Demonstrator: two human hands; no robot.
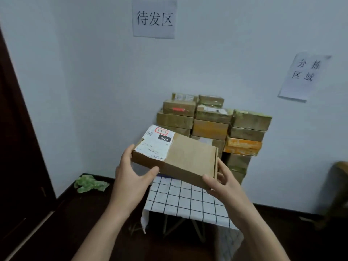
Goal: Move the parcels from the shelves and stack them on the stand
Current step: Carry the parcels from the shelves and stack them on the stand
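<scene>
A flat brown cardboard parcel [190,157] with a white shipping label on its left end hangs in the air above the stand. My left hand [131,172] grips its near left corner, thumb on the front edge. My right hand [218,179] grips its near right corner. The stand [188,202] is draped in a white cloth with a black grid. Several taped brown and orange parcels [211,125] are stacked in columns at the back of the stand against the wall, partly hidden by the held parcel.
A dark door [17,147] stands at the left. A crumpled green bag [90,183] lies on the dark floor in the corner. Paper signs [154,18] hang on the white wall. A wooden piece of furniture [339,185] shows at the right edge.
</scene>
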